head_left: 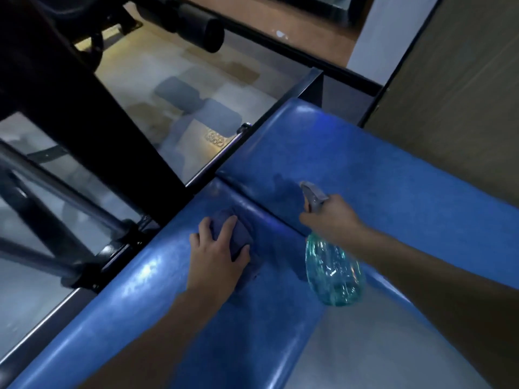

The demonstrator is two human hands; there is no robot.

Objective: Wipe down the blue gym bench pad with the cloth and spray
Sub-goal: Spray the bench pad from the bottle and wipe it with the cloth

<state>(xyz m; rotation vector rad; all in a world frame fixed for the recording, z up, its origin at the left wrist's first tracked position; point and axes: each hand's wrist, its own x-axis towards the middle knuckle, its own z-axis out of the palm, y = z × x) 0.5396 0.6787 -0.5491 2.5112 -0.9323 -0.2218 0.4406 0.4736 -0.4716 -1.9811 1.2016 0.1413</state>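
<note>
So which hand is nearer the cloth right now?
Left. The left hand presses down on the cloth, which lies on the blue bench pad. The right hand is off to the cloth's right, apart from it, gripping the spray bottle over the pad.

Left hand (219, 256) pressed flat, fingers (226, 229) spread; right hand (332, 217) grips spray bottle (334, 273)
</note>
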